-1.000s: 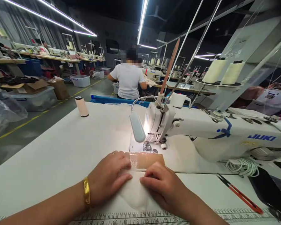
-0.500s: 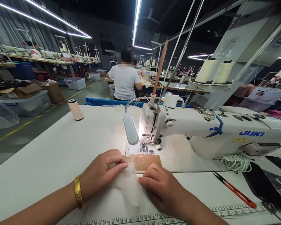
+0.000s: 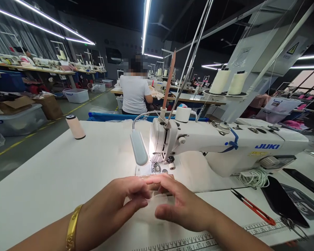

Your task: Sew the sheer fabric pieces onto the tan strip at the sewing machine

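White table (image 3: 42,181) here under strip lights (image 3: 146,26), sewing machine (image 3: 193,139) on the right; pale cloth (image 3: 151,206) lies on its near side, between the hands; the right hand (image 3: 183,200) has thumb spread from fingers, released; the left hand (image 3: 117,202) arches alongside, fingers curled, any pinch impossible to tell; thread cone (image 3: 75,128) far left; red snips (image 3: 259,210) near right.
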Available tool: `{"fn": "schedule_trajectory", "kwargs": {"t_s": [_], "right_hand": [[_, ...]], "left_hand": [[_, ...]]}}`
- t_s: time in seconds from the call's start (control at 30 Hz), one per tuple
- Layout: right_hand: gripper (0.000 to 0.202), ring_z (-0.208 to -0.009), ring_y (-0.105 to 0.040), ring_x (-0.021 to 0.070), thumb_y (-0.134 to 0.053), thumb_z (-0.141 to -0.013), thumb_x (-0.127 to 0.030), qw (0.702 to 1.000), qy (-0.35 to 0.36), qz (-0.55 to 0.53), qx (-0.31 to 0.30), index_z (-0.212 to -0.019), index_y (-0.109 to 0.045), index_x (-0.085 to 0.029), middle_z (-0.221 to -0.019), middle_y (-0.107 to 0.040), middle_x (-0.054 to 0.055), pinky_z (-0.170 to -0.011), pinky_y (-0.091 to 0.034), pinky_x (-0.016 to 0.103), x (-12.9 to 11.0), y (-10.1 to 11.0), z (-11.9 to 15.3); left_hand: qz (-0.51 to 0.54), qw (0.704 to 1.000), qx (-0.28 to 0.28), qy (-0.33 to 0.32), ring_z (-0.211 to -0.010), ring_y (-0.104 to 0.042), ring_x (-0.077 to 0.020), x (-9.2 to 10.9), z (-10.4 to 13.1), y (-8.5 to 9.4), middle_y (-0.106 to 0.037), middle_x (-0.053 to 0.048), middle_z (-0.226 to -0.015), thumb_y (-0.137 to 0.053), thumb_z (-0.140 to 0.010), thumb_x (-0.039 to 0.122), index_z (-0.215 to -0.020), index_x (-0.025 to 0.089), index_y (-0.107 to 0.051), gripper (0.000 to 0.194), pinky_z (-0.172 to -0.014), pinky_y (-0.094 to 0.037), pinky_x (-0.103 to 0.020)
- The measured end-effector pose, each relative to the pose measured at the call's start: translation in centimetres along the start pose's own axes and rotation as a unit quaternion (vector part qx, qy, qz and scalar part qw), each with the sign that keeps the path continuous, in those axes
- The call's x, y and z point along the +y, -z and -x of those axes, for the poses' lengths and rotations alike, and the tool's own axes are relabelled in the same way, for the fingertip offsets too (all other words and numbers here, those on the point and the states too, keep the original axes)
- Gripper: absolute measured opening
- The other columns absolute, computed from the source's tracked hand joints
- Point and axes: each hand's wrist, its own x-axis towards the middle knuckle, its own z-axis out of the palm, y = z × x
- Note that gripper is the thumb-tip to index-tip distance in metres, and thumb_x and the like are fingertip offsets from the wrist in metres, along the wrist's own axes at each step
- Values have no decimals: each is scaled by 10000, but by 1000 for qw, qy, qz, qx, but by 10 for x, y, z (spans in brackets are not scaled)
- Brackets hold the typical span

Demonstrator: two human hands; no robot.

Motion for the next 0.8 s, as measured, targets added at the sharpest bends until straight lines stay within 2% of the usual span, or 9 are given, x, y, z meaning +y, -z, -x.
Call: {"fn": "schedule_trajectory", "kwargs": {"t_s": [0.03, 0.1, 0.2, 0.3, 0.43, 0.5, 0.63, 0.8], "right_hand": [[523, -1263, -546, 303, -759, -891, -691, 1000, 8, -17, -18, -1233, -728, -295, -1299, -664, 68, -1094, -430, 467, -1, 0, -4], [411, -1117, -621, 266, -796, -882, -638, 996, 12, -78, -37, -1015, -751, -252, -1131, -708, 51, -1001, -477, 424, 1, -2, -11], [391, -842, -626, 184, -834, -875, -565, 983, -32, -181, -19, -857, -679, -206, -886, -679, 14, -793, -482, 328, 12, -4, -18], [391, -779, -567, 150, -869, -859, -519, 977, -58, -202, 25, -895, -652, -195, -814, -630, -17, -724, -423, 279, 24, -5, -20], [425, -794, -532, 149, -911, -815, -507, 974, -64, -211, 57, -958, -654, -200, -835, -586, -28, -704, -389, 261, 34, -5, -21], [454, -811, -552, 157, -928, -795, -508, 968, -67, -236, 55, -996, -658, -202, -854, -598, -23, -724, -410, 267, 36, -5, -22], [490, -881, -627, 187, -904, -821, -535, 957, -55, -282, 33, -1086, -672, -195, -942, -670, 13, -812, -473, 302, 35, -6, -24], [423, -853, -594, 179, -877, -851, -535, 965, -65, -244, 66, -932, -652, -186, -895, -642, 9, -769, -447, 286, 37, -10, -24]], "left_hand": [[25, 1000, -10, 10, -790, -619, -166, 4, 0, 1, -710, 25, -857, -572, -1013, 385, -872, 236, -669, 227, -731, -484, -255], [65, 996, -29, 46, -810, -631, -174, 7, -3, 7, -714, 22, -859, -630, -972, 416, -880, 234, -700, 215, -734, -487, -255], [116, 986, -37, 114, -748, -568, -166, 1, -10, 17, -639, 26, -801, -721, -877, 486, -954, 219, -710, 278, -669, -443, -248], [153, 977, -53, 139, -690, -462, -146, -13, -21, 19, -532, 47, -760, -740, -844, 577, -1025, 204, -691, 417, -627, -366, -243], [131, 980, -51, 138, -663, -366, -142, -23, -32, 9, -448, 52, -697, -671, -873, 627, -843, 185, -669, 443, -612, -285, -256], [126, 981, -32, 147, -677, -372, -147, -22, -33, 5, -464, 41, -699, -666, -858, 613, -775, 183, -644, 438, -619, -279, -259], [142, 979, -23, 146, -701, -404, -157, -19, -31, 6, -497, 33, -721, -667, -836, 606, -799, 183, -656, 425, -641, -298, -260], [168, 976, 3, 138, -759, -472, -178, -23, -29, 8, -564, 14, -788, -709, -820, 599, -830, 184, -666, 417, -699, -367, -269]]}}
